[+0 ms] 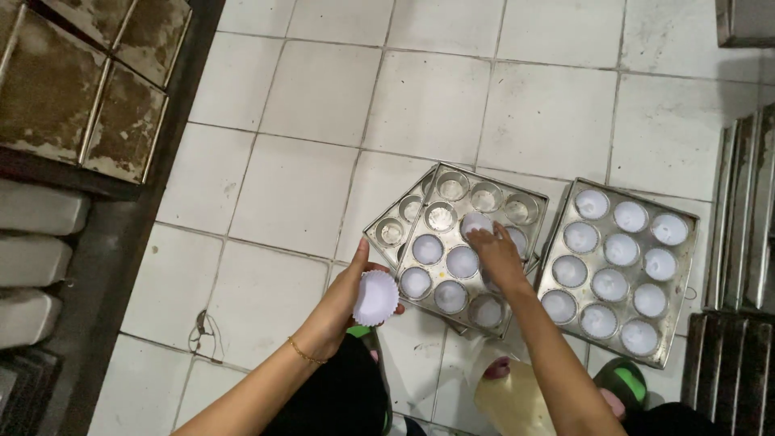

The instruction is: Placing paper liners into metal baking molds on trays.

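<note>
Two hands at square metal muffin tray point(517, 242): left hand point(355, 295) just left of tray, clasping stack of white paper cups point(376, 297); right hand point(496, 254) over tray, fingertips pinching single white paper cup point(476, 222).

a bakery floor: muffin trays point(472, 242) on white tiles point(307, 186) (grimy).

White paper cup liners point(376, 297) in my left hand point(349, 292), one more white liner point(476, 222) under my right hand point(496, 257). Muffin trays: dull silver-grey metal, near tray point(517, 194) part-filled with white liners, right tray point(689, 266) all white-lined. Floor tiles point(315, 89) off-white with grey grout. Thin gold bracelet point(305, 353) on my left wrist. Green sandals point(630, 379). Pale yellow bag point(517, 404) by my knee. Upper-left trays point(48, 81) brown, stained and mottled.
</note>
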